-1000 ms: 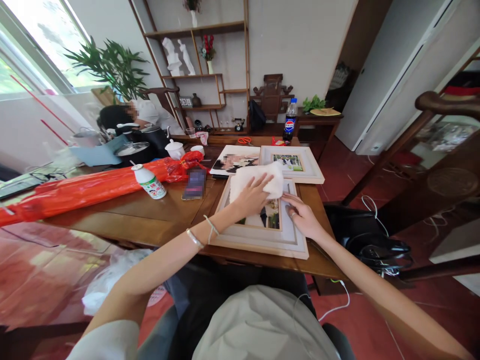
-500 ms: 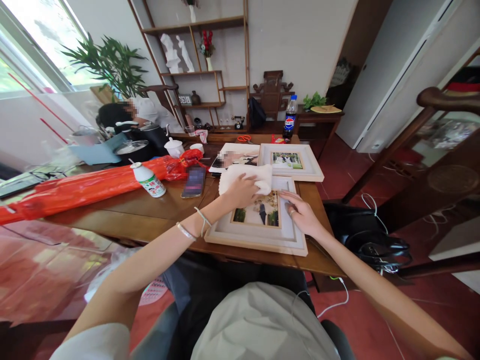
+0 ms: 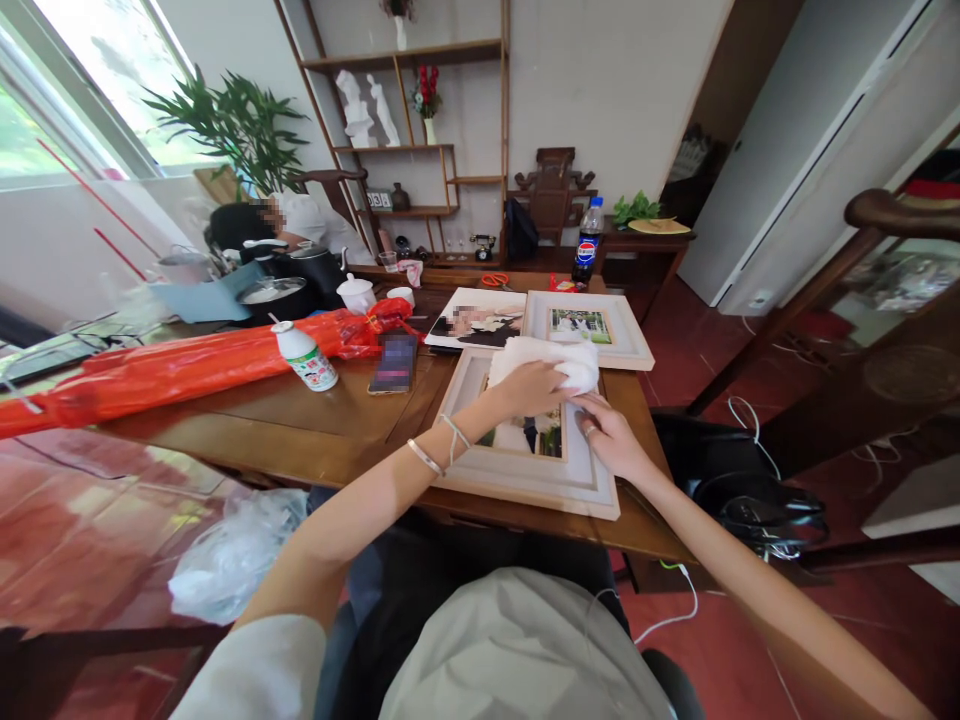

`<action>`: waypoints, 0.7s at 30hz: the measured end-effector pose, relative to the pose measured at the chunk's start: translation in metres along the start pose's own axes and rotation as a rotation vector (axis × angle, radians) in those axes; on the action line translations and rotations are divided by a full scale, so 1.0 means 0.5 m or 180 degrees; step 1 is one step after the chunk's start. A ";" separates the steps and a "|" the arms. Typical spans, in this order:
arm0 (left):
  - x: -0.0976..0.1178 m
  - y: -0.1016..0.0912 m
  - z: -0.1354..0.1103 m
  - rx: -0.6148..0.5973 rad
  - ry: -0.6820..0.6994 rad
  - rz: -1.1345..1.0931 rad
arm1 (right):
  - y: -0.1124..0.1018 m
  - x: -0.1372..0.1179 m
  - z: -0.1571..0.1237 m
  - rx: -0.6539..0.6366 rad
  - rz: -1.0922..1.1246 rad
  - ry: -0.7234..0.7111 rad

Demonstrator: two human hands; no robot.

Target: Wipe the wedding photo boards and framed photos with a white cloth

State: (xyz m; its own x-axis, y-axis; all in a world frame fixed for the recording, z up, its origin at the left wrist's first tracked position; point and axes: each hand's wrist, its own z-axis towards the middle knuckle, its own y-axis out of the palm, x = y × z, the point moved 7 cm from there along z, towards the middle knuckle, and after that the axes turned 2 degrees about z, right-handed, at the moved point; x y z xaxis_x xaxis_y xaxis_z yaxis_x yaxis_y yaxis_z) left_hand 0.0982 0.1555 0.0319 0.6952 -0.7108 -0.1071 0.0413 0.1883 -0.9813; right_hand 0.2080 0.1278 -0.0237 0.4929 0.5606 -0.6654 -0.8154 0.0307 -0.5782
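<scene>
Photo [image 3: 526, 437] top under white cloth [image 3: 556, 352]

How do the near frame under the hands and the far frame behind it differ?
The near frame has the left hand holding a white cloth on it and the right hand resting on its right border; the far frame is untouched. The near frame's photo is partly hidden by the cloth; the far frame's photo shows whole. Both are pale, wide-bordered and lie flat on the wooden table.
</scene>
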 end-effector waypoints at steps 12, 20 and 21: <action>0.185 -0.077 -0.186 -0.0470 0.0290 -0.0209 | -0.003 0.000 -0.001 0.0078 0.0216 0.0124; 0.205 -0.059 -0.215 -0.0114 0.0101 0.0097 | -0.004 0.001 -0.001 0.0066 0.0236 0.0164; 0.186 -0.043 -0.209 -0.0155 -0.0033 0.0229 | -0.003 0.002 -0.001 0.0072 0.0212 0.0175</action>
State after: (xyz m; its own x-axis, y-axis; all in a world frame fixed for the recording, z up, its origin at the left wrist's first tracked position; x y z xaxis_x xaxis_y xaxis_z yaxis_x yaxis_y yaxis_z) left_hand 0.0870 0.0143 0.0262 0.7026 -0.6895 -0.1761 -0.0437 0.2051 -0.9778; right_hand 0.2099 0.1276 -0.0238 0.4527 0.5158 -0.7274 -0.8533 0.0138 -0.5212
